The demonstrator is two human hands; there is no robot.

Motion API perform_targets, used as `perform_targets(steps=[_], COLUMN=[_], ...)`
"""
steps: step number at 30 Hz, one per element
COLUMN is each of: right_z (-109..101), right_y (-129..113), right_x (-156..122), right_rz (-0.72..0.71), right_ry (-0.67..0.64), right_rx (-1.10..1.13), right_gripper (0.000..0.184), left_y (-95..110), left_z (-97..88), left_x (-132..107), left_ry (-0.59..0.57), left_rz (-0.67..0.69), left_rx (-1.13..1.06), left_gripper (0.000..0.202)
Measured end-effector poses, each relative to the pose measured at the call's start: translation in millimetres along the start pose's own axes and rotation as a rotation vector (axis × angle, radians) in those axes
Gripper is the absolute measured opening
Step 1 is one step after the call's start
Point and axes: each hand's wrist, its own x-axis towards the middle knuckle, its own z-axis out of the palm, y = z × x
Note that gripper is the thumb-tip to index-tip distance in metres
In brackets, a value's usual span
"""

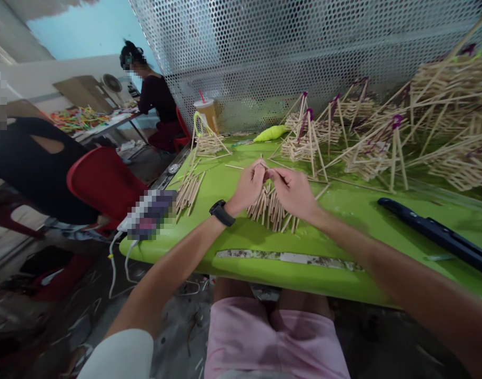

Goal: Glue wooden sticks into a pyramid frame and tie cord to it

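My left hand [249, 185], with a black watch [222, 212] on its wrist, is closed in a pinch above the green table [328, 231]. My right hand [295, 192] is also closed, its fingertips meeting those of the left. Whatever sits between the fingertips is too small and covered to make out. Under the hands lies a pile of short wooden sticks [270, 213], partly hidden by them. A second bunch of wooden sticks [189, 193] lies to the left. Loose thin sticks rest just behind the hands.
Stick frames tied with purple cord [310, 139] crowd the back right. A smaller frame with yellow-green cord [207, 143] stands back left by a drink cup [207, 113]. A dark blue tool handle [434, 231] lies right. A perforated metal panel [284, 58] rises behind. Two people sit left.
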Motion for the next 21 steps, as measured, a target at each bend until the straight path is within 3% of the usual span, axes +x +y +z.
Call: perform_targets(steps=[5,9,14,18,21], right_z=[6,-5,-20,-21,-19], right_y=[-5,-9,-12,-10,-5], right_x=[0,6,12,11,10], right_rz=[0.357,0.601,0.642,0.608,0.540], right_ry=[-0.048,-0.236,-0.432,-0.480,-0.445], right_rx=[0.499,0.840,1.012,1.045,1.000], right_gripper=[0.036,0.029,0.034,0.033,0.031], left_y=[-4,1,13,16,17], left_z=[2.5,-0.4,-1.1,-0.1,-2.1], left_x=[1,1,2,3,3], left_ry=[0.042,-0.004,-0.015,-0.017,-0.053], left_rz=[-0.004,-0.075,-0.229,-0.327,-0.337], left_rx=[-0.060,-0.151,-0.294,-0.382,-0.384], left_gripper=[0.039,0.038,0.033,0.034,0.036])
